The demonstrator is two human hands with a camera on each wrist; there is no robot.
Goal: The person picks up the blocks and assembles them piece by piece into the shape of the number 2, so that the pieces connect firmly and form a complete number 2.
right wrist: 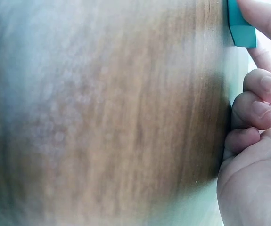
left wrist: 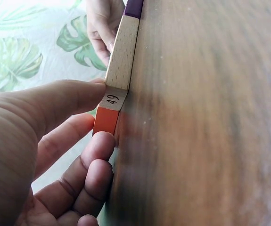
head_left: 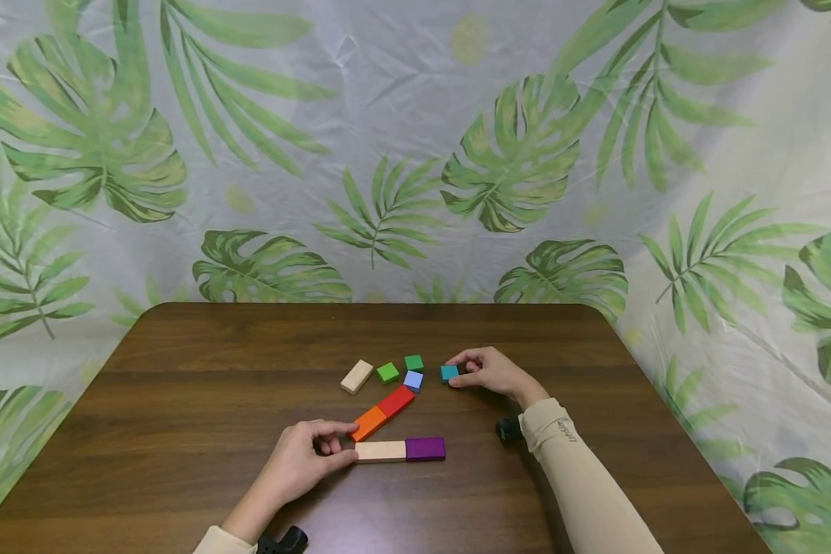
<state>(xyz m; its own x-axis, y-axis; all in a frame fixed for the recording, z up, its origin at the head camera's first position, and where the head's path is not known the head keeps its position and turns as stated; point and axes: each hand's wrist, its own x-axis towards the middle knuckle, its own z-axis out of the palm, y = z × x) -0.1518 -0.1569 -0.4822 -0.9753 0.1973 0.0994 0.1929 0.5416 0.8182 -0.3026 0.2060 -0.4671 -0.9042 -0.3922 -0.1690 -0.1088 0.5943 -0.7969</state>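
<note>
My left hand (head_left: 301,462) has its thumb at the left end of a plain wooden block (head_left: 381,452) and its index finger on an orange block (head_left: 368,424), pinching the two where their ends meet. In the left wrist view the plain block's end face (left wrist: 111,99) reads 49. A purple block (head_left: 425,449) continues the plain one; a red block (head_left: 395,401) continues the orange one at a slant. Farther right, my right hand (head_left: 495,373) pinches a small teal block (head_left: 448,374) between thumb and index finger, other fingers curled in.
A light blue block (head_left: 413,381) sits by the red block's upper end. Beyond it are a dark green block (head_left: 414,362), a light green block (head_left: 388,374) and another plain wooden block (head_left: 356,377). The brown wooden table (head_left: 180,431) ends at a leaf-patterned curtain (head_left: 402,154).
</note>
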